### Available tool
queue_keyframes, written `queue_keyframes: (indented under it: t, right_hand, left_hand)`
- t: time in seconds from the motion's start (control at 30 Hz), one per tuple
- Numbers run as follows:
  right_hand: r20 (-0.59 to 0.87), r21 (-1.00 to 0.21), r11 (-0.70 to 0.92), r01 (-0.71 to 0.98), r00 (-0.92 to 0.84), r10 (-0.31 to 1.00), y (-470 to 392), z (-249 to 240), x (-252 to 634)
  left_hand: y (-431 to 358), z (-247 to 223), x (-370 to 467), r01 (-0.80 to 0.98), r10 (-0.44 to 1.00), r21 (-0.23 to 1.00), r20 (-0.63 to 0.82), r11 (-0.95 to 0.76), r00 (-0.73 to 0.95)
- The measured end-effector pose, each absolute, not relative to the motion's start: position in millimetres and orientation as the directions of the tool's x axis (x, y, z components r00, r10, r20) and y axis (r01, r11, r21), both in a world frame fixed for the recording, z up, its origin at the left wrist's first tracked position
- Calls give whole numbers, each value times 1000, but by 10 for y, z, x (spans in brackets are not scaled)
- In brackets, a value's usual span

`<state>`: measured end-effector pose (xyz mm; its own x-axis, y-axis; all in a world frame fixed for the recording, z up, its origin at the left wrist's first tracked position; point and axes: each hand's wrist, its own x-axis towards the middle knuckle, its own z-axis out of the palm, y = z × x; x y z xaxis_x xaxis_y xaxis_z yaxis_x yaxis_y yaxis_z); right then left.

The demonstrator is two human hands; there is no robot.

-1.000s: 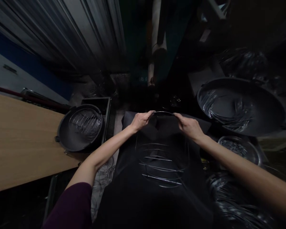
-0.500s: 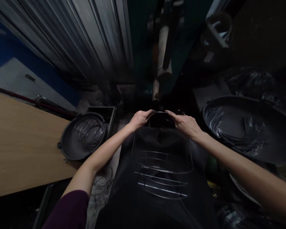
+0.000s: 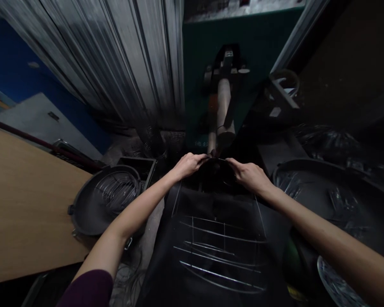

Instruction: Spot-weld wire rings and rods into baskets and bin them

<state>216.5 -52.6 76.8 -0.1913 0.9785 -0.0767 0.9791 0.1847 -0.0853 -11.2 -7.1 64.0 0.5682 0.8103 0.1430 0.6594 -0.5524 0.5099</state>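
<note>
Straight ahead, my left hand (image 3: 189, 165) is closed, thumb and fingers pinching the far wire rim of a thin metal wire rack (image 3: 222, 276). My right hand (image 3: 251, 175) pinches the same rim a short way to the right. The rack's curved and straight wires stretch back toward me over dark cloth on my lap. Just beyond the rim are the rod-like arms (image 3: 224, 102) of a green machine (image 3: 196, 76). The rim lies close to the lower arm's tip; whether they touch is too dark to tell.
On my left a round black pan (image 3: 83, 226) holds bent wires, beside a wooden board (image 3: 28, 204) and a dark crate (image 3: 152, 164). A larger black pan (image 3: 310, 161) with wire pieces stands at right. Corrugated metal sheeting (image 3: 115, 55) rises behind.
My view has tilted upward, so the machine and pans sit lower in the picture. Both hands keep their pinch on the rim, which remains near the machine's arm tip.
</note>
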Motion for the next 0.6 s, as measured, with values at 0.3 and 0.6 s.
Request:
queue_keyframes:
  t: [0.3, 0.6]
  right_hand:
    - [-93, -80, 187, 979, -194, 977, -473, 779, 2174]
    - [-43, -92, 177, 980, -181, 983, -483, 784, 2147]
  left_hand:
    - [-33, 596, -82, 782, 844, 332, 106, -528, 525]
    - [-99, 622, -95, 787, 848, 321, 150, -527, 508]
